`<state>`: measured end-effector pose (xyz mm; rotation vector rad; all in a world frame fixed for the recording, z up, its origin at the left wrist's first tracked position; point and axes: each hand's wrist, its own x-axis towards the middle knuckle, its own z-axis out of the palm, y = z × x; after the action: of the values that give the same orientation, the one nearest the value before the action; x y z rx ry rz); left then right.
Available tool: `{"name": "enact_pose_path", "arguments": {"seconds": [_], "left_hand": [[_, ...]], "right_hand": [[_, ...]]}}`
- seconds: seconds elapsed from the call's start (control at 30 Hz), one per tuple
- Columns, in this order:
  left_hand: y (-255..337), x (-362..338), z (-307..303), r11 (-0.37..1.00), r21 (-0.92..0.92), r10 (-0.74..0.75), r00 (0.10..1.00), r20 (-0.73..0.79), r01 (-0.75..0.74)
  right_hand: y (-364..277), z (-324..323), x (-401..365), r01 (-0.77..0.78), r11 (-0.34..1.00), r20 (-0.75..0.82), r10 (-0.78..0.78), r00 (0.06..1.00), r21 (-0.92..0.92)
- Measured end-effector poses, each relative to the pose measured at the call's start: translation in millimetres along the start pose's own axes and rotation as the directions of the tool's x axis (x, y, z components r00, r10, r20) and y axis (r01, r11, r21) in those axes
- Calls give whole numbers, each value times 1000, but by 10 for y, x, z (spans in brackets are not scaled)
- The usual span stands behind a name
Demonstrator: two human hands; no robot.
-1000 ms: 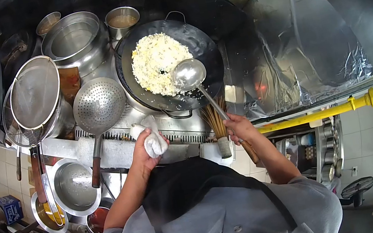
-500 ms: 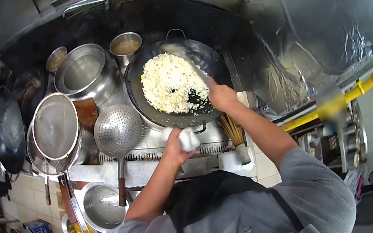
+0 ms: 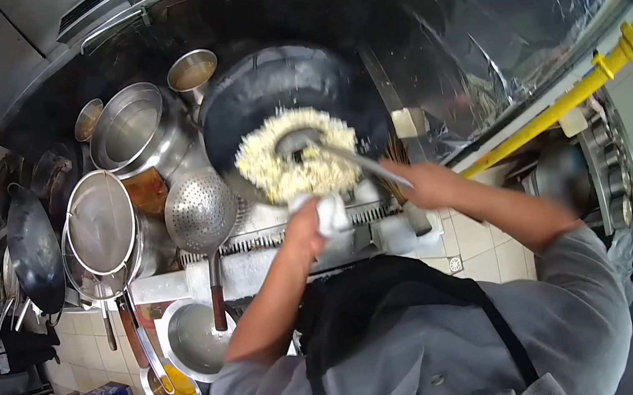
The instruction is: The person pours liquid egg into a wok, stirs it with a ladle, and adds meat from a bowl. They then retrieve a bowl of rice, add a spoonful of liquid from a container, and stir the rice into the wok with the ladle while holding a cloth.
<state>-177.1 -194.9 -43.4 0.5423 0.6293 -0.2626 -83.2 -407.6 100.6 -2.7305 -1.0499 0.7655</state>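
Item: wok (image 3: 288, 84), black, centre top of frame, now tipped with its near rim down toward the person; half a second ago it sat flatter with its whole floor showing. Contents: fried rice (image 3: 265, 168), pale yellow, then spread across the pan, now heaped in a crescent along the near rim at frame centre. Ladle (image 3: 344, 161), steel, its bowl sunk in the middle of the heap and its handle running down-right. Right hand (image 3: 426, 182), right of centre, fingers curled tight about the ladle handle; it has drawn back from over the wok's right rim to a place just beside the stove's front edge. Left hand (image 3: 305, 229), below the wok, fingers clenched on a white cloth (image 3: 331, 213) bunched against the wok's near handle; it has kept this hold throughout. Reading: pan and ladle are pulling together, so the rice is judged to be in mid-toss, gathered rather than scattered, none seen spilled. Adjacent: perforated skimmer (image 3: 200, 211) left of the wok, mesh strainer (image 3: 101, 223) further left, large steel pot (image 3: 131, 129) upper left, yellow pipe (image 3: 570, 98) at right.
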Motion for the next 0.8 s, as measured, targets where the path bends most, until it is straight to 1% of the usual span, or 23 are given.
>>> {"name": "enact_pose_path", "arguments": {"seconds": [0.03, 0.07, 0.1, 0.13, 0.17, 0.2, 0.23, 0.27, 0.3, 0.33, 0.37, 0.4, 0.47, 0.5, 0.53, 0.57, 0.6, 0.63, 0.67, 0.73, 0.77, 0.8], "left_hand": [[-91, 168, -149, 995, 5, 100, 994, -35, -100], [-120, 279, -229, 978, 17, 209, 976, -61, -209], [-331, 195, -295, 984, -55, 163, 983, -89, -169], [-461, -167, -120, 992, 17, 125, 947, -296, -126], [-639, -408, -139, 981, 67, 193, 951, -240, -183], [-725, -512, -146, 963, 112, 262, 949, -175, -246], [-668, -431, -175, 981, 56, 192, 964, -183, -185], [-594, -349, -223, 993, -9, 113, 974, -195, -117], [-320, -275, -105, 982, -179, 28, 990, -137, -53], [-120, -16, -145, 992, -20, 120, 986, -117, -123], [-22, 84, -112, 990, 11, 139, 981, -133, -139], [50, 163, -96, 986, 47, 165, 976, -139, -160], [-73, 153, -206, 998, 9, 56, 996, -66, -55], [-79, -200, 38, 997, 51, 69, 992, -109, -64], [-32, -451, 220, 1000, -7, -7, 994, -110, 6], [-8, -422, 238, 1000, 0, -13, 997, -82, 13], [38, -359, 251, 1000, 13, -24, 998, -54, 24], [1, -10, 40, 1000, -29, 13, 999, 31, -12], [29, -89, 116, 998, 29, 59, 994, -96, -57], [-280, 36, -142, 987, -35, 154, 983, -98, -158], [-434, -124, -132, 988, -22, 144, 975, -167, -150], [-546, -422, -66, 981, 95, 186, 963, -192, -171]], "right_hand": [[16, 84, 276, -31, 1000, -49, 31, 998, -6], [114, 220, 517, -26, 1000, -142, 26, 990, 3], [138, 242, 580, -9, 1000, -237, 12, 971, 12], [145, 235, 604, 9, 1000, -328, -2, 945, 20], [94, 150, 482, 12, 1000, -329, -4, 944, 21], [0, -25, 283, -24, 998, -242, 37, 969, 57], [-56, -118, 152, -65, 994, -150, 78, 986, 91], [-43, -89, 84, -63, 994, -141, 75, 987, 89], [-4, -44, -1, 29, 993, -167, -9, 986, 119], [30, -3, -86, 120, 981, -202, -89, 975, 149], [43, 15, -156, 81, 987, -141, -62, 988, 136], [74, 2, -292, 80, 987, -151, -59, 987, 136], [181, -126, -604, 104, 994, 24, -104, 994, 35], [227, -177, -672, 109, 994, 11, -109, 994, 26], [268, -185, -750, 214, 976, -21, -214, 977, 29], [278, -162, -799, 313, 949, -50, -311, 949, 36], [222, -137, -661, 308, 950, -49, -305, 951, 45], [127, -105, -357, 169, 985, -3, -169, 986, 28], [47, -36, -104, 29, 1000, 44, -29, 999, 1], [-39, 79, 277, -60, 998, -50, 59, 997, -11], [-51, 48, 283, -61, 998, -59, 60, 996, -9], [-105, 40, 216, -65, 997, -87, 68, 994, 42]]}}
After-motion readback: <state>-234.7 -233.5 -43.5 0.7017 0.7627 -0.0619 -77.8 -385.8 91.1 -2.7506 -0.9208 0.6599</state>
